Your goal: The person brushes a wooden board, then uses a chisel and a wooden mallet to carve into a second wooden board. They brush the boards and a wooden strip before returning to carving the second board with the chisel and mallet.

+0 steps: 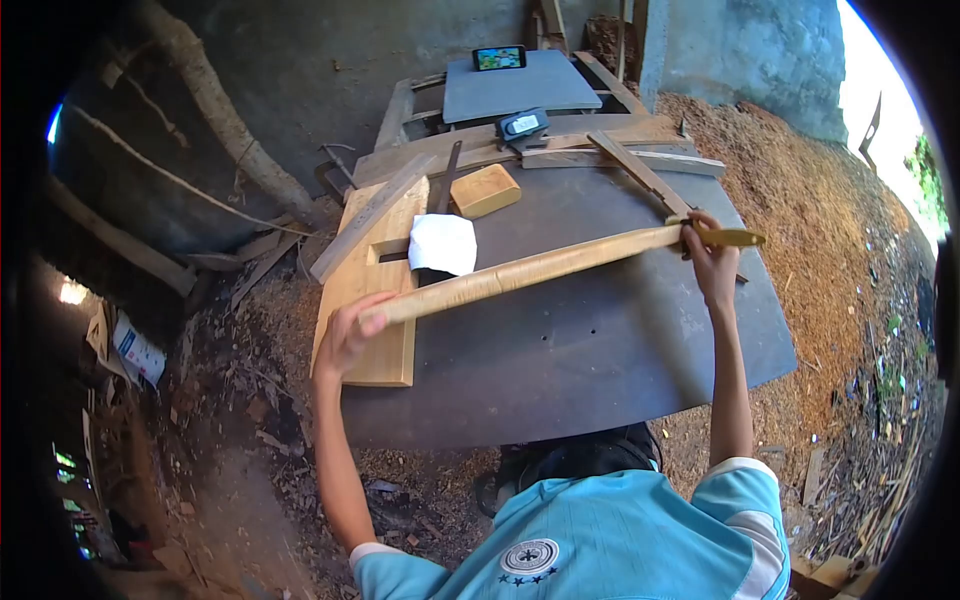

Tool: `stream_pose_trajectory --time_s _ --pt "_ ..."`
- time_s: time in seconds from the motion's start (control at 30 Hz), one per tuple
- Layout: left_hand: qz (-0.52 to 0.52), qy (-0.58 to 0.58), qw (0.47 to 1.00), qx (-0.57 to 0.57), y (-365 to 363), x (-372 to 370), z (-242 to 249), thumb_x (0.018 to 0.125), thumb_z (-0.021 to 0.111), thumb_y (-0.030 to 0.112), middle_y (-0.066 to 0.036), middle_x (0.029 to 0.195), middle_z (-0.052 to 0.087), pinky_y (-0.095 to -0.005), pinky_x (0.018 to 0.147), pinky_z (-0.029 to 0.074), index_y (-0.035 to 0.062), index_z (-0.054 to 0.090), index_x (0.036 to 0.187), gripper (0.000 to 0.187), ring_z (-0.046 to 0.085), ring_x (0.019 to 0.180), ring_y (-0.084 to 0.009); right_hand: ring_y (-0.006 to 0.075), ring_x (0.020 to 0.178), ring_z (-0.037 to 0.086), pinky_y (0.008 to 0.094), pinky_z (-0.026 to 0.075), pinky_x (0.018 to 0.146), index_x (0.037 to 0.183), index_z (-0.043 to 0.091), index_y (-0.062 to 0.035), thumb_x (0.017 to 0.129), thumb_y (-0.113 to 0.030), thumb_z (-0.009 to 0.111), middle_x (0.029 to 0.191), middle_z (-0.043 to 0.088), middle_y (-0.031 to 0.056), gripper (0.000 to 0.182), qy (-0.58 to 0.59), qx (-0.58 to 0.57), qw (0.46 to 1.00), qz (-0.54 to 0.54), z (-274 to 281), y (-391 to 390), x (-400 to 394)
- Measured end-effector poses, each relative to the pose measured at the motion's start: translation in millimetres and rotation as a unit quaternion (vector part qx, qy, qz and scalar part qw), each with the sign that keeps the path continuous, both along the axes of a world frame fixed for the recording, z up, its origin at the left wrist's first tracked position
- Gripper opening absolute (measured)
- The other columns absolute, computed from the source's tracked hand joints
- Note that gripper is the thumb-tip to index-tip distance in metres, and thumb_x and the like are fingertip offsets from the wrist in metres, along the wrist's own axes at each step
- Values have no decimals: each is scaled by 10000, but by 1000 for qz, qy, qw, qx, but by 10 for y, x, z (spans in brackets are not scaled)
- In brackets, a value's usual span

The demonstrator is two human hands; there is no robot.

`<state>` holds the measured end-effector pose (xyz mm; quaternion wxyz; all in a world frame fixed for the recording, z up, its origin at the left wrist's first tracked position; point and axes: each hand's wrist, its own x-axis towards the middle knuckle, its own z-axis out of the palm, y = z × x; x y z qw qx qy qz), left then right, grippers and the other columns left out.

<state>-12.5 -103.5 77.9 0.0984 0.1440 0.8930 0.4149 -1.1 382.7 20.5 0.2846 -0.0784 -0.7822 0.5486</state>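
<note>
A long, pale wooden bar (530, 268) slants across the table in front of me, raised at the right. My left hand (350, 332) is wrapped round its left end, over a light wooden board (385, 350) with a rectangular slot. Near the bar's other end, my right hand (708, 258) has its fingers closed. A yellowish, handle-like piece (737, 238) sticks out past that hand, with something dark where it meets the bar; I cannot tell whether the two are joined. Just behind the bar lies a white cloth or paper (443, 244).
On the dark tabletop (560, 370) rest a wooden block (486, 190), a grey wooden strip (372, 218), a crossed strip (640, 172) and a dark case with a white label (522, 124). Farther back, a phone (499, 58) stands on a grey board (525, 88). Wood shavings (790, 230) cover the ground.
</note>
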Motion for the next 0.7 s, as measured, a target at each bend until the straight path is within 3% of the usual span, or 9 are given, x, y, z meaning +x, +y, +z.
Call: stream_pose_trajectory --time_s 0.1,0.13,0.23,0.3,0.33,0.53,0.57,0.67,0.7 --pt "96 156 983 12 68 -129 -144 739 471 548 -207 1188 543 -351 941 366 -62 593 1078 709 514 1095 -296 151 741 634 298 487 631 1006 629 -30 816 -127 616 824 664 83 214 19 148 989 -17 157 45 -216" --pt "19 225 971 81 112 -218 -171 792 462 478 -171 1106 588 -356 915 386 -56 593 1051 608 543 1029 -255 197 709 646 303 488 649 970 634 -19 782 -119 628 812 665 124 213 104 127 986 -14 182 24 -341" --pt "105 180 926 314 356 -257 -443 825 509 444 -98 974 614 -344 862 409 -28 591 975 503 553 934 -189 278 749 637 342 487 677 954 631 -15 727 -84 644 821 644 150 238 87 217 970 -61 449 -188 -524" --pt "167 234 905 313 366 -362 -625 838 538 528 -32 863 588 -283 758 421 -8 566 907 542 523 834 -115 340 797 586 417 469 683 894 619 2 654 -34 637 857 575 186 243 45 345 936 -54 550 -544 -609" --pt "189 264 895 305 370 -447 -703 827 533 562 -26 851 585 -270 738 419 -10 565 906 579 518 819 -105 319 683 605 394 479 627 870 623 1 768 -49 567 788 605 185 127 133 305 943 -6 511 -777 -701" --pt "246 295 859 339 422 -513 -851 869 486 548 50 663 411 -238 548 316 38 443 701 538 364 655 -53 362 627 605 430 480 591 776 611 48 693 -91 572 668 581 232 165 98 163 944 271 831 -2825 -829" --pt "257 266 875 313 342 -551 -910 895 480 492 17 736 502 -262 589 381 10 511 814 490 454 710 -77 379 608 592 439 475 588 748 595 54 690 -88 583 656 566 250 154 151 166 928 299 853 -3112 -789" --pt "287 403 821 285 538 -533 -744 923 440 431 -71 953 574 -312 746 428 -17 516 1058 474 527 894 -148 375 684 593 434 473 638 821 576 31 700 -33 581 747 580 251 136 219 92 905 354 1001 -3537 -553" --pt "276 369 847 264 516 -483 -661 930 420 433 -88 995 571 -319 783 422 -19 501 1100 490 525 937 -161 367 693 598 423 477 644 854 583 22 716 -31 578 764 588 240 148 227 99 902 355 1009 -3568 -525"
